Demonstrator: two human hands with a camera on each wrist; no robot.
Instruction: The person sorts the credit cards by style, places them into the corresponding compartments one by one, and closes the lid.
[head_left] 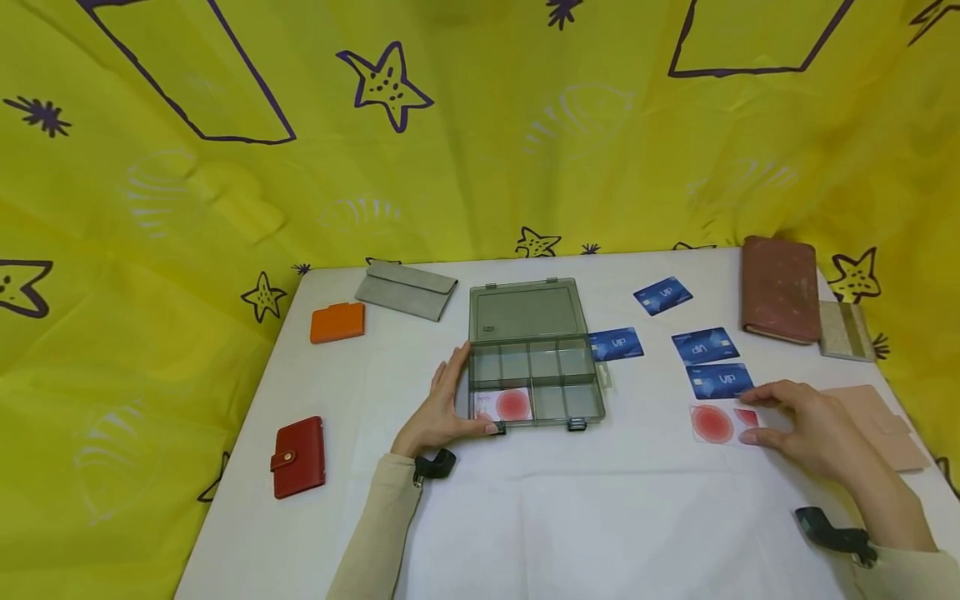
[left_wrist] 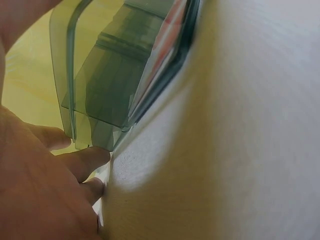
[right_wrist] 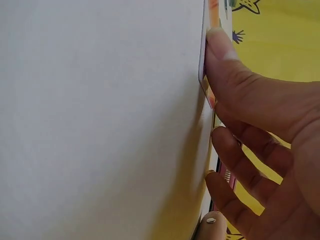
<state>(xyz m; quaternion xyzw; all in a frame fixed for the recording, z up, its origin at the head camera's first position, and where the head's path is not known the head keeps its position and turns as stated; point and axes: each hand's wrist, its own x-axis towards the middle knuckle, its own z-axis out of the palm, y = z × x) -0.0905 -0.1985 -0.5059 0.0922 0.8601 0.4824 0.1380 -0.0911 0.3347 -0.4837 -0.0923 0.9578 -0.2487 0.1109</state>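
Note:
A green see-through compartment box [head_left: 555, 414] lies with its lid [head_left: 528, 312] folded back. My left hand [head_left: 442, 408] holds its near-left corner, fingers along the left side and thumb at the front edge. One red-and-white card [head_left: 513, 405] lies in the front left compartment. To the right, my right hand [head_left: 806, 429] pinches the right end of another red-and-white card [head_left: 712, 424] between thumb and fingers, at the tabletop. In the right wrist view the thumb [right_wrist: 220, 45] presses on that card's edge. Just behind are blue VIP cards [head_left: 720, 381].
More blue cards [head_left: 663, 296] lie right of the box, one [head_left: 617, 343] against its side. At left are an orange card case [head_left: 337, 322], a grey pouch [head_left: 407, 288] and a red wallet [head_left: 298, 458]. A brown notebook [head_left: 780, 289], a beige-grey holder [head_left: 846, 331] and a pink wallet [head_left: 881, 425] lie right.

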